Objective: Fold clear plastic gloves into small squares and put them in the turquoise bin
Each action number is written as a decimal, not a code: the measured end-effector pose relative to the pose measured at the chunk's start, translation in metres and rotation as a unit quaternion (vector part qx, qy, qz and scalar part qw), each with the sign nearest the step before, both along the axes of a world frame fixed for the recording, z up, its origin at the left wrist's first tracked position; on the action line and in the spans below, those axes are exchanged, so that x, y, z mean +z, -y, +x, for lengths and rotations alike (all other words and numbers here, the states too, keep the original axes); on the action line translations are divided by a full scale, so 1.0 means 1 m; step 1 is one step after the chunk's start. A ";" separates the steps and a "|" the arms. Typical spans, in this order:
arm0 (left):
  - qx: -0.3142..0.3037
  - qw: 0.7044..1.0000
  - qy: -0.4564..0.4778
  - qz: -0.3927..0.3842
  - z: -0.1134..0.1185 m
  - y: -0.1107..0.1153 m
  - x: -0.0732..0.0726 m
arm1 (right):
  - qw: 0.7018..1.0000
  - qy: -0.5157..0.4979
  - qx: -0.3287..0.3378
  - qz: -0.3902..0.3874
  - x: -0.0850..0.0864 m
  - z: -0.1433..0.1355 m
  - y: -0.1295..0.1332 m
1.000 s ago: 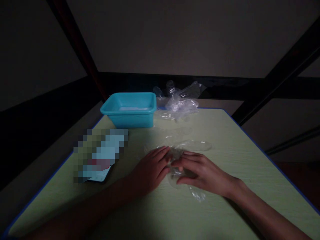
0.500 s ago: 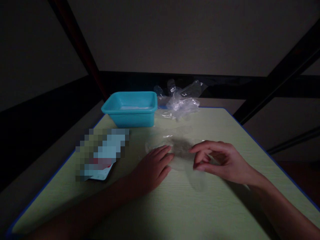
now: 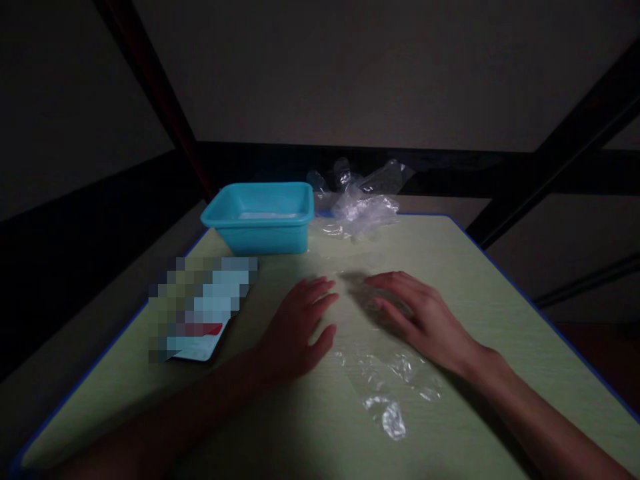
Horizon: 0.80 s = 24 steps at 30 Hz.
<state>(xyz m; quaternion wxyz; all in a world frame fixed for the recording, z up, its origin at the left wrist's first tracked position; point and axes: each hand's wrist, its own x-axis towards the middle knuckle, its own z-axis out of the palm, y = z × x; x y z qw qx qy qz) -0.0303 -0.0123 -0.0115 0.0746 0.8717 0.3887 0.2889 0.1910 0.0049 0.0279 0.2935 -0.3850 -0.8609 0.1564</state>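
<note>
A clear, thin plastic glove [image 3: 385, 373] lies spread on the pale table [image 3: 280, 427], its crinkled finger parts pointing toward the near edge. My left hand [image 3: 303, 327] is at the glove's left side, fingers apart and holding nothing. On the other side, my right hand [image 3: 420, 313] hovers over or rests on the film, its fingers loosely extended and slightly bent, with nothing gripped. Whether the fingertips touch the film is hard to tell.
At the back left stands a turquoise basket [image 3: 263, 237]. Beside it, a crumpled heap of clear plastic [image 3: 365, 203] reaches past the table's back edge. A phone [image 3: 200, 347], partly pixelated, lies at the left.
The glove's finger parts now lie spread nearer the front edge. My right hand has opened from a pinch-like curl and shifted slightly left; my left hand's thumb has spread away from its fingers.
</note>
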 end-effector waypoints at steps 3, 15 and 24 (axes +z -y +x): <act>0.049 0.994 -0.092 -0.028 0.003 -0.005 -0.001 | 0.985 0.159 0.048 0.050 -0.017 -0.007 0.002; 0.075 0.974 -0.199 -0.072 0.002 -0.007 -0.002 | 0.960 0.273 0.049 -0.032 -0.034 -0.006 0.000; 0.085 0.976 -0.186 -0.076 0.001 -0.005 -0.002 | 0.951 0.303 0.035 -0.054 -0.031 -0.006 0.000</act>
